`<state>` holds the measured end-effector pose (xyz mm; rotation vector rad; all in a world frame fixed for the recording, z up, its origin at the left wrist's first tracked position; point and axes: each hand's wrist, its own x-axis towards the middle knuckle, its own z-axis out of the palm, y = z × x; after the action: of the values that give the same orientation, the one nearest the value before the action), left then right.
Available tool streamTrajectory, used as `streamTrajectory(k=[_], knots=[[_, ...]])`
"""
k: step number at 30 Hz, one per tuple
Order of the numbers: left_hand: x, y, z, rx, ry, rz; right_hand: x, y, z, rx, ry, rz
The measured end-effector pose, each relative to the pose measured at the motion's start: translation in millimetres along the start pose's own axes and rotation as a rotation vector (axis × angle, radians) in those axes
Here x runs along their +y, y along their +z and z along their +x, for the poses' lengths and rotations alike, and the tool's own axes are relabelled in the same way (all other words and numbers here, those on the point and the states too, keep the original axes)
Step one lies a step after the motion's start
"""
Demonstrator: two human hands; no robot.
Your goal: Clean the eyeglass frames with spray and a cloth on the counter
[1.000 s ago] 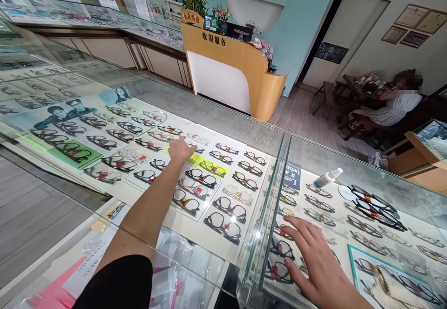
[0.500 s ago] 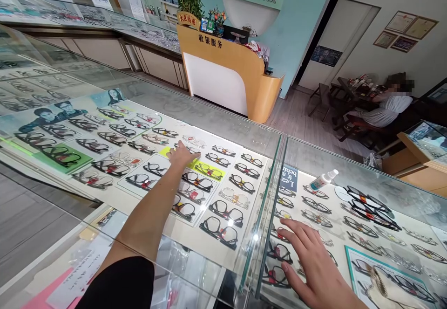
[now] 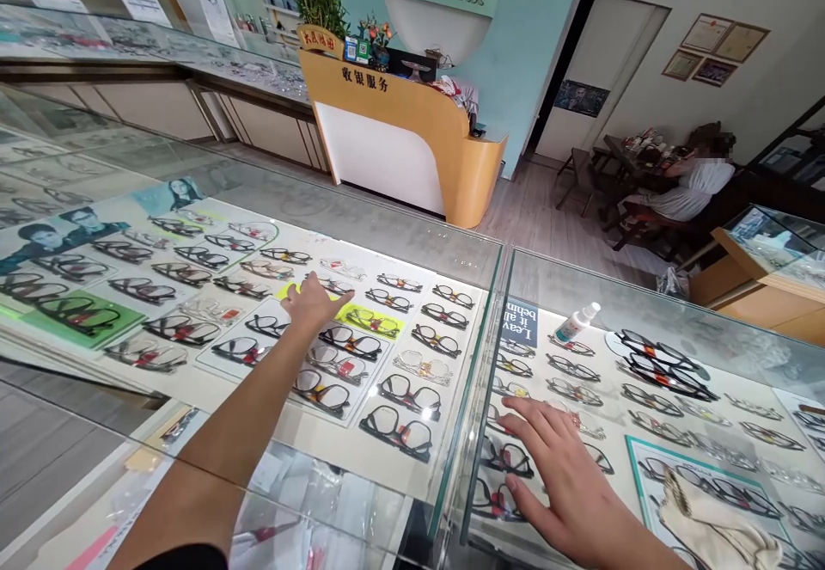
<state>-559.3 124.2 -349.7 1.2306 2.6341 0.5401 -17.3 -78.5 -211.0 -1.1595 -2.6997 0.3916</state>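
My left hand (image 3: 314,302) reaches inside the left glass display case, over a pair of glasses (image 3: 336,285) beside a yellow-green card (image 3: 374,322). Its fingers are spread; the glasses lie partly behind them, and contact cannot be made out. Rows of dark-framed glasses (image 3: 351,341) surround the hand. On the right, my right hand (image 3: 567,475) rests with fingers apart on the glass top of the second case, above more glasses (image 3: 508,454), and holds nothing. A white spray bottle (image 3: 577,324) stands tilted in view beyond it.
A glass seam (image 3: 473,364) divides the cases. A beige cloth (image 3: 712,523) lies at the lower right. Open drawer contents (image 3: 322,493) show below the left case. Farther off stand a wooden cash counter (image 3: 387,114) and a seated person (image 3: 693,187).
The whole view has shifted, so the cases and counter appear farther left. My left hand's fingers look more spread over the same glasses. My right hand stays over the right case.
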Motion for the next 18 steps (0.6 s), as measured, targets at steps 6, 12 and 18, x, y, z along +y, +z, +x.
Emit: streamTrajectory(k=[6,12,18], knots=[[-11,-26.9,-69,-0.003,0.132,0.086,0,-5,2,-0.008,0.001,0.078],[-26,-53.9,-127,-0.063,0.145,0.205,7,-8,-1,0.018,-0.015,0.131],[-47,-73.1,-193,0.008,0.204,0.142,15,-5,-3,0.106,-0.095,0.183]])
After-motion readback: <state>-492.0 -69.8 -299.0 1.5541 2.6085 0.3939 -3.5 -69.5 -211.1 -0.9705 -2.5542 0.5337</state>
